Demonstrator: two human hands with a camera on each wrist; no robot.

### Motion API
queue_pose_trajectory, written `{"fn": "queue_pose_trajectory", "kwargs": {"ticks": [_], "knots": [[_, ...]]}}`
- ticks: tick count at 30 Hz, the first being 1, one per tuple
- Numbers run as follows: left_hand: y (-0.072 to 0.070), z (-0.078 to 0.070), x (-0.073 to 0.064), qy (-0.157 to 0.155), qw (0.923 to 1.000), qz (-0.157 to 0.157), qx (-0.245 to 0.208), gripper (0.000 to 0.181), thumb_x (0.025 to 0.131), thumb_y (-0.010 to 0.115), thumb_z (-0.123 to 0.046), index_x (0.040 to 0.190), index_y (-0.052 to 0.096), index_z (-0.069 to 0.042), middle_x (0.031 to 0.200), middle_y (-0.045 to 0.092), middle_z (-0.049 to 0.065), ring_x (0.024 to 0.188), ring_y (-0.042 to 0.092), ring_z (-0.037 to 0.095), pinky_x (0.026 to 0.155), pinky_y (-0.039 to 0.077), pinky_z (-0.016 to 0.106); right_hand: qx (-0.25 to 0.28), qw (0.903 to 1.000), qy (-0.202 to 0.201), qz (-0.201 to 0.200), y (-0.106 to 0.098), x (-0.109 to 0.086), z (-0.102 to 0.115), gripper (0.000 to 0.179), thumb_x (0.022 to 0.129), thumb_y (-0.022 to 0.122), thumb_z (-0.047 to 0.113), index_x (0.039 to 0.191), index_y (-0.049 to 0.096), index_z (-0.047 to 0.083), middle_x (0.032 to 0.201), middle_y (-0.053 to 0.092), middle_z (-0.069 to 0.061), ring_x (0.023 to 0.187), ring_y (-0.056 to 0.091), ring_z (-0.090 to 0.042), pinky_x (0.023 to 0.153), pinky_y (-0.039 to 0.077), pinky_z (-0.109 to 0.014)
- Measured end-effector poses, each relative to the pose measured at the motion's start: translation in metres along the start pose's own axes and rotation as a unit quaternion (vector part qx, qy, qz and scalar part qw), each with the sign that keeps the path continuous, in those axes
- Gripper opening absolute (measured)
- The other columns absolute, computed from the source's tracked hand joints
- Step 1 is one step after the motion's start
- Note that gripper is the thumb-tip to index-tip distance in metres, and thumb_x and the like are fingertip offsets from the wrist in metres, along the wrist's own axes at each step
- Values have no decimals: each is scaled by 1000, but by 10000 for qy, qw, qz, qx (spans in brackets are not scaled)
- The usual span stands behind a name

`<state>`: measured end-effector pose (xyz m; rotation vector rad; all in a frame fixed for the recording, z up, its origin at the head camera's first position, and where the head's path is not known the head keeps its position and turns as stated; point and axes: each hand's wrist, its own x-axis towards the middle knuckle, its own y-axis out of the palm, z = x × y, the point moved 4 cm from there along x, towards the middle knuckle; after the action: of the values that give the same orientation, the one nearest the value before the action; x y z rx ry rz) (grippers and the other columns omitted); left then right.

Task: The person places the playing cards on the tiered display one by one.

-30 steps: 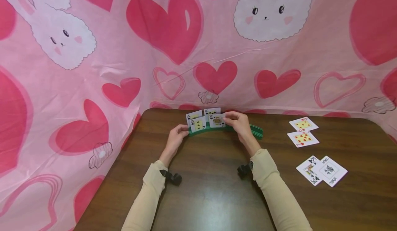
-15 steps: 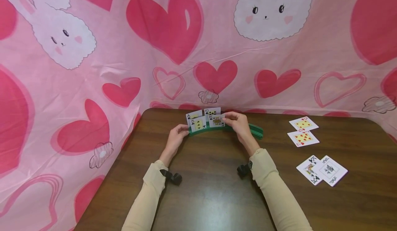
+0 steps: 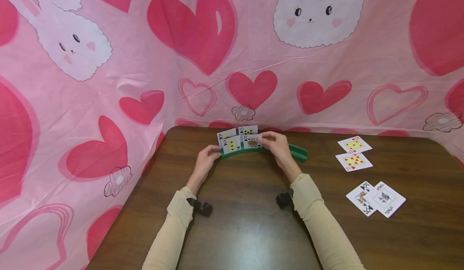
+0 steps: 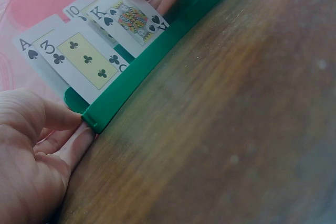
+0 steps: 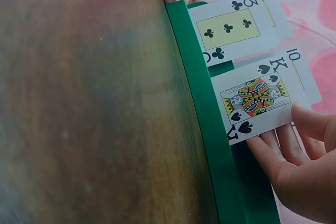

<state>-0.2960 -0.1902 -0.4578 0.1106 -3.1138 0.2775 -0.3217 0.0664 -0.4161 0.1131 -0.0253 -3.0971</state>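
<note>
A curved green card holder (image 3: 244, 151) stands near the back of the table. My left hand (image 3: 206, 161) pinches its left end between thumb and fingers. With my right hand (image 3: 279, 145) I pinch the right edge of a king of spades (image 5: 256, 98), whose lower edge sits in the holder's front slot. To its left a three of clubs (image 4: 86, 59) stands in the same front row. Behind these, an ace of spades (image 4: 32, 53) and a ten of spades (image 3: 248, 129) stand in the back row, partly covered by the front cards.
On the right of the table lie two overlapping red-suit cards, one a seven of hearts (image 3: 354, 162). Nearer the front, a king of clubs (image 3: 362, 197) lies partly under a joker (image 3: 388, 199). Pink heart-patterned cloth (image 3: 253, 52) hangs behind the table.
My right hand has moved slightly left and down with the king of spades, which stands a little closer to the three of clubs. The left hand has stayed in place.
</note>
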Motion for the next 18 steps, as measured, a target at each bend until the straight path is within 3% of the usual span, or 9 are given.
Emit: {"fn": "queue_pose_trajectory", "kwargs": {"ticks": [6,12,18], "knots": [[1,0,-1,119,9999,-88,66,18,83,57,-3,101,61,-3,104,60,11,95,54,18,79,43,29,94,9999,-49,32,1,-1,0,28,79,66,14,103,60,0,102,61,-14,88,56,-18,81,46,-32],[0,0,-1,-16,10000,-32,8,18,84,57,-4,102,61,-4,106,59,10,96,54,18,81,42,30,231,9997,-22,33,4,-1,0,29,79,66,15,103,60,-1,102,61,-13,87,57,-17,80,46,-31],[1,-14,-8,-66,9999,86,46,20,84,55,-1,104,59,0,109,58,14,98,53,20,82,42,32,470,9989,86,-1,4,0,-4,30,78,67,13,103,60,-2,100,60,-12,87,57,-16,80,46,-32]]}}
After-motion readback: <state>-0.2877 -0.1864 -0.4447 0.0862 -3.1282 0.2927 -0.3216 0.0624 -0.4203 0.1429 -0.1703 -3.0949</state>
